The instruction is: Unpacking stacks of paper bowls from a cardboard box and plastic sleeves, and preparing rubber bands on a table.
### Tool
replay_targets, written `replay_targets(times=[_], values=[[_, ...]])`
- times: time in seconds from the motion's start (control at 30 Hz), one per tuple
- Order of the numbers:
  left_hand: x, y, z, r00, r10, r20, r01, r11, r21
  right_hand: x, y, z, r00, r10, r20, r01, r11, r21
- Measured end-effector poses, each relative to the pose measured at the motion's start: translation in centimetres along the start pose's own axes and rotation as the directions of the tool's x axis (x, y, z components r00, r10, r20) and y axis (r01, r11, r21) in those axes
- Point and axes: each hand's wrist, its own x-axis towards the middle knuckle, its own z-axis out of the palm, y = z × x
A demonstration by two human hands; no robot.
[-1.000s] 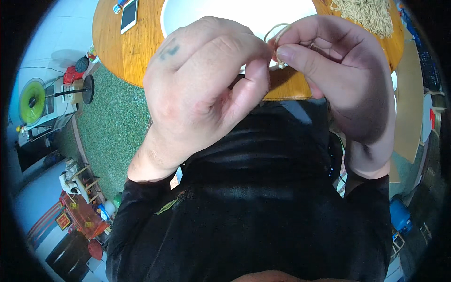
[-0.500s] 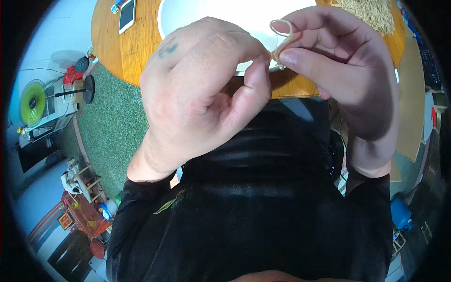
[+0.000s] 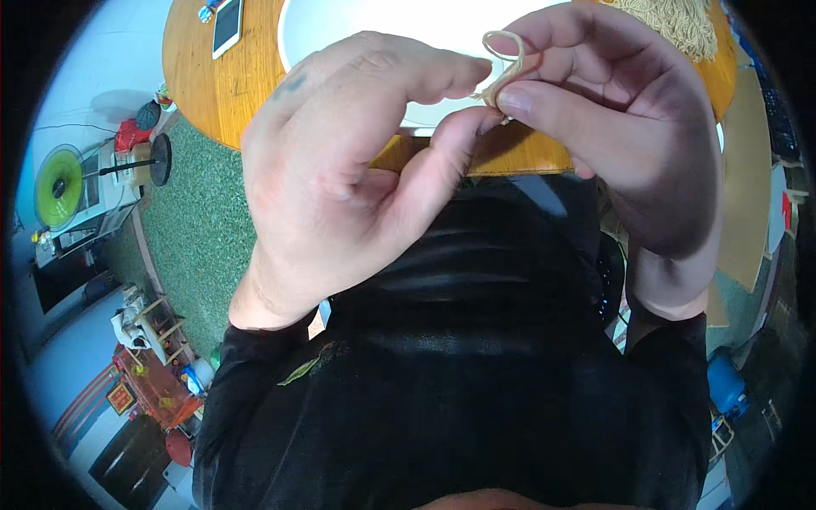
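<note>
My right hand (image 3: 629, 136) pinches a short cream cord (image 3: 510, 75) between thumb and fingertips. A small loop of the cord stands up from the pinch, and frayed-looking ends show just below it. Close by on the left, my left hand (image 3: 331, 161) has its thumb and forefinger spread apart. Its thumb tip lies against or right beside the lower end of the cord; I cannot tell whether they touch. Both hands are over the near edge of a white basin (image 3: 293, 25), which sits on a round wooden table (image 3: 208, 93).
A pile of cream cords (image 3: 680, 27) lies at the table's far right. On the far left is a white-framed phone (image 3: 227, 30). A green-bladed fan (image 3: 59, 187) stands left on the floor, and cardboard (image 3: 748, 195) leans at the right.
The left thumb and forefinger have parted from their pinch at the cord, and that hand has shifted slightly left. The right hand keeps its hold on the looped cord.
</note>
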Motion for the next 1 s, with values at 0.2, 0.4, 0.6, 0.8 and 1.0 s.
replay_targets(times=[0.2, 0.4, 0.6, 0.8, 1.0], values=[[0.2, 0.1, -0.2, 0.999, 0.015, 0.051, -0.018, 0.999, 0.049, 0.0, 0.0, 0.1, 0.999, -0.033, -0.015, 0.031, 0.995, -0.099], [-0.3, 0.7, -0.2, 0.998, -0.065, 0.023, 0.065, 0.998, -0.02, 0.3, 1.0, 0.2, 0.998, -0.061, -0.024, 0.059, 0.995, -0.079], [-0.1, 1.0, -0.2, 0.992, -0.124, 0.032, 0.125, 0.992, -0.028, 0.0, 0.9, 0.1, 0.993, -0.116, -0.026, 0.115, 0.991, -0.063], [-0.3, 0.6, 0.3, 0.999, -0.049, 0.003, 0.049, 0.999, 0.016, 0.0, 1.9, -0.5, 0.979, -0.204, -0.004, 0.203, 0.976, -0.081], [-0.4, 1.0, 0.5, 0.989, -0.147, 0.006, 0.147, 0.987, 0.058, -0.5, 1.4, 0.7, 0.982, -0.185, -0.047, 0.184, 0.982, -0.037]])
